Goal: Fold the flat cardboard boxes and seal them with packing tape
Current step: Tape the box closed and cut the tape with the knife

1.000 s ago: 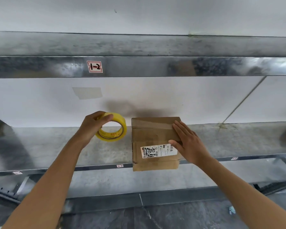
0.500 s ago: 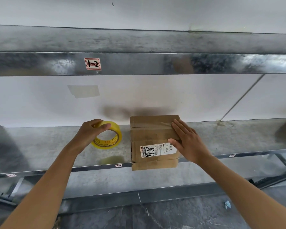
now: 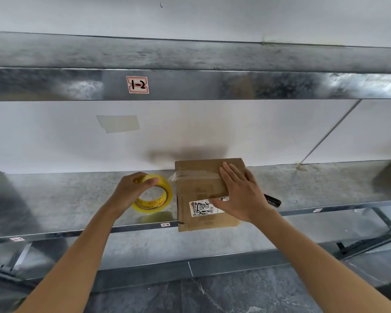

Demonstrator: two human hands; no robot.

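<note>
A person's left hand (image 3: 131, 190) curls over the top of a yellow tape roll (image 3: 155, 196), gripping it on edge low over a metal shelf (image 3: 66, 195). Just beside the roll a folded cardboard box (image 3: 201, 184) sits with its near end overhanging the shelf's front lip, and the right hand (image 3: 242, 195) lies flat on its lid, fingers straight. A clear strip appears to run from the roll to the box's left edge. If the palm eases off, a sideways tug could drag the box toward the lip or crease the strip. A black tool (image 3: 272, 199), mostly hidden, lies behind the right wrist. A red-bordered sticker (image 3: 137, 84) on the upper shelf (image 3: 235, 84) reads "1-2". The roll's red print is too small to read. The box's white label (image 3: 198, 207) bears bold handwriting, partly covered by the thumb.
</note>
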